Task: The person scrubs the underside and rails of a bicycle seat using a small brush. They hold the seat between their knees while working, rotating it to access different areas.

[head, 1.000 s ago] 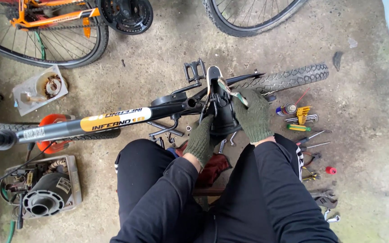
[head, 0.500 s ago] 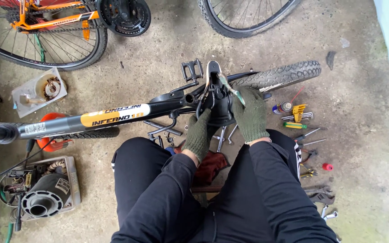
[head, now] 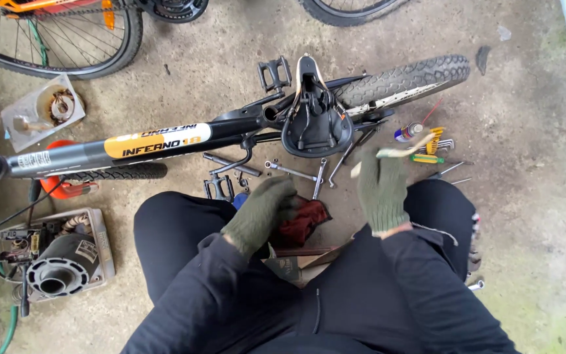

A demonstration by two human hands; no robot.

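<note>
The left hand (head: 262, 213), in a green glove, closed its fingers on the red rag (head: 302, 221) just below the upturned bicycle saddle (head: 316, 121). The right hand (head: 382, 190), lower right of the saddle, gripped a blurred pale tool (head: 397, 152).

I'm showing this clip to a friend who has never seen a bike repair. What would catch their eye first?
First, the upside-down bicycle lying across the concrete floor, its black saddle resting underside up at the centre. Next, the two green-gloved hands: the left hand rests on a red rag, and the right hand holds a pale, blurred tool. Scattered wrenches and screwdrivers lie to the right.
</note>
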